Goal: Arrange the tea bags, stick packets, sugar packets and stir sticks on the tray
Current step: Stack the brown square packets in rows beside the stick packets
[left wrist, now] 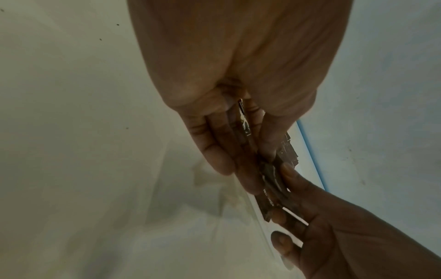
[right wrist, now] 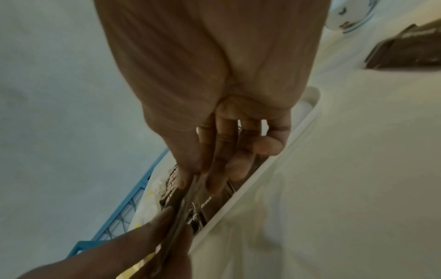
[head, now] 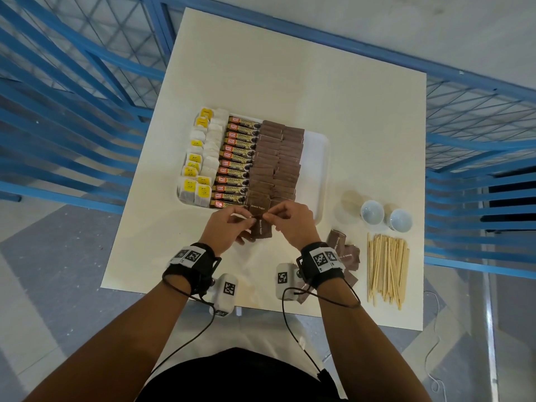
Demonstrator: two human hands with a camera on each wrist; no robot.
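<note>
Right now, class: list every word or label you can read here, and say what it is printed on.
"Brown Sugar": brown sugar packets pinched by left hand and right hand.
"Great Taste" and "GRANULES": stick packets on the tray.
Yellow tea bag tags: too small to read.

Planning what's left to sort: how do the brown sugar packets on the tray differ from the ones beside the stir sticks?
The sugar packets on the tray lie overlapped in two neat columns; the loose sugar packets sit in a jumbled pile. The first are many, the second few. The first rest inside the tray, the second on the table. Both are brown, same print.
</note>
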